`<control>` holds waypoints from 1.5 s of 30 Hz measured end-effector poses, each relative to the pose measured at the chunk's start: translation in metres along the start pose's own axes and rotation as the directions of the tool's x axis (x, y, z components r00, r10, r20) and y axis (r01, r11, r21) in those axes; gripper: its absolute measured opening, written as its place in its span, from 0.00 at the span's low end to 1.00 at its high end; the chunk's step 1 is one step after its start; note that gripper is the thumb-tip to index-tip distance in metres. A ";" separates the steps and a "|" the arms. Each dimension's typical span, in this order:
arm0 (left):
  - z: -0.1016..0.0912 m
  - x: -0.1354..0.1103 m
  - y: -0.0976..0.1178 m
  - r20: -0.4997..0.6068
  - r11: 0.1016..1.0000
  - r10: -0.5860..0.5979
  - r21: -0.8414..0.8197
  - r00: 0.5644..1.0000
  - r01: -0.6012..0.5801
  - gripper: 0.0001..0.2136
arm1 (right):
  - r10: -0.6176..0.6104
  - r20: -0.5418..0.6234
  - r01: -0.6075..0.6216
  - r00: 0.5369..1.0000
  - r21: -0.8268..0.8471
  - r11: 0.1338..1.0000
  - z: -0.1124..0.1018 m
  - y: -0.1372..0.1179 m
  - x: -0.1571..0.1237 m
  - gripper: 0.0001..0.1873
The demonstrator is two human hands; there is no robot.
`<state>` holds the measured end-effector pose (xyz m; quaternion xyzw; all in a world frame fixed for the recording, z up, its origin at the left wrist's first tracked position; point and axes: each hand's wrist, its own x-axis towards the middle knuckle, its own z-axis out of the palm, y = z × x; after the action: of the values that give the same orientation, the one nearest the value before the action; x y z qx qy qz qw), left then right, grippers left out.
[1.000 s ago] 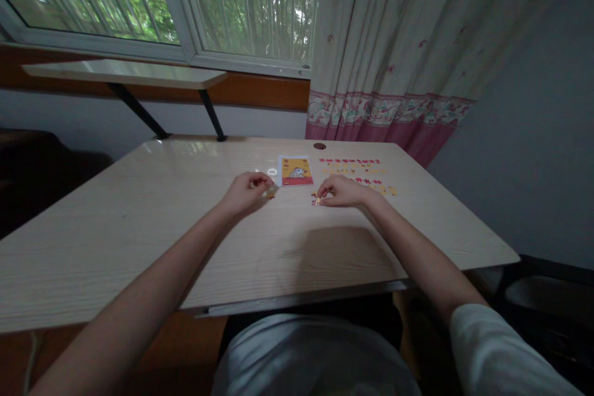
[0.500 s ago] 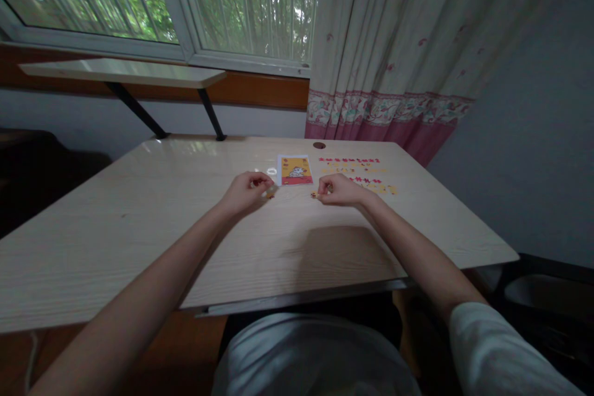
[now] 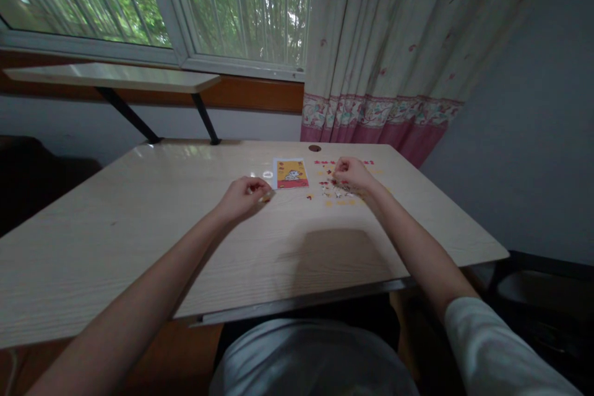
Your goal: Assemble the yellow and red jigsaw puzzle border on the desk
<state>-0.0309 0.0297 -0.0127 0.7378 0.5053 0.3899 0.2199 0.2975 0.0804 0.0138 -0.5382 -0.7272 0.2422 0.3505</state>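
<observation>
My left hand (image 3: 242, 197) rests on the wooden table (image 3: 139, 223) with its fingers curled in a pinch on a small puzzle piece, just left of a yellow and red picture card (image 3: 291, 173). My right hand (image 3: 351, 173) is farther back on the right, fingers closed over several small red and yellow puzzle pieces (image 3: 341, 192) scattered on the table. What its fingertips hold is too small to name. A row of red pieces (image 3: 325, 162) lies beyond it.
A round cable hole (image 3: 314, 148) sits near the table's back edge. A small white ring (image 3: 267, 174) lies left of the card. A window with a shelf (image 3: 111, 74) and a floral curtain (image 3: 380, 43) stand behind the table.
My right hand has moved away from me and to the right, from near the card's lower corner into the scattered pieces. My left hand has stayed almost in place.
</observation>
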 end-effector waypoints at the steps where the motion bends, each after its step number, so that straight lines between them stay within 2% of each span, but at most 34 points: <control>1: -0.001 0.000 0.000 -0.005 1.000 0.003 0.003 1.000 -0.003 0.08 | 0.059 -0.071 -0.059 0.996 0.000 0.998 -0.010 0.009 0.006 0.02; 4: -0.001 0.000 0.000 -0.005 1.000 0.000 -0.010 1.000 0.000 0.08 | 0.193 -0.273 -0.205 0.942 -0.016 0.979 -0.041 0.040 0.017 0.01; 6: -0.001 0.000 0.001 0.000 1.000 -0.003 -0.019 1.000 0.003 0.08 | 0.263 -0.346 -0.287 0.900 -0.017 0.958 -0.058 0.061 0.019 0.02; 10: -0.001 -0.001 0.003 0.018 1.000 -0.008 -0.009 1.000 0.008 0.08 | 0.368 -0.411 -0.416 0.834 -0.031 0.909 -0.074 0.095 0.017 0.06; 14: -0.002 0.000 0.000 0.041 0.999 -0.013 0.034 0.999 0.012 0.10 | 0.406 -0.416 -0.479 0.814 -0.087 0.873 -0.077 0.116 0.019 0.06; 18: -0.001 0.001 -0.005 0.071 0.996 -0.038 0.082 0.997 0.033 0.12 | 0.411 -0.396 -0.506 0.821 -0.173 0.845 -0.080 0.125 0.025 0.05; 23: -0.001 0.001 -0.008 0.081 0.997 -0.040 0.068 0.996 0.035 0.13 | 0.339 -0.391 -0.468 0.856 -0.306 0.829 -0.076 0.124 0.027 0.09; 29: -0.001 0.001 -0.007 0.084 0.998 -0.018 0.065 0.996 0.012 0.12 | 0.201 -0.269 -0.307 0.942 -0.446 0.841 -0.056 0.109 0.025 0.11; 34: -0.002 0.001 -0.004 0.068 0.997 -0.011 0.083 0.998 0.006 0.11 | 0.083 -0.132 -0.144 0.988 -0.564 0.813 -0.038 0.083 0.022 0.13; 38: -0.003 0.001 -0.004 0.084 0.995 0.005 0.101 0.996 -0.014 0.12 | 0.025 -0.027 -0.037 0.999 -0.637 0.770 -0.030 0.068 0.019 0.13; 45: -0.002 0.002 -0.006 0.074 0.994 0.013 0.111 0.997 -0.021 0.11 | 0.082 0.016 -0.053 0.997 -0.638 0.768 -0.033 0.067 0.014 0.12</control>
<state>-0.0355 0.0332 -0.0149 0.7669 0.5118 0.3356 0.1930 0.3614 0.1135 -0.0100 -0.6455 -0.7537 0.0058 0.1231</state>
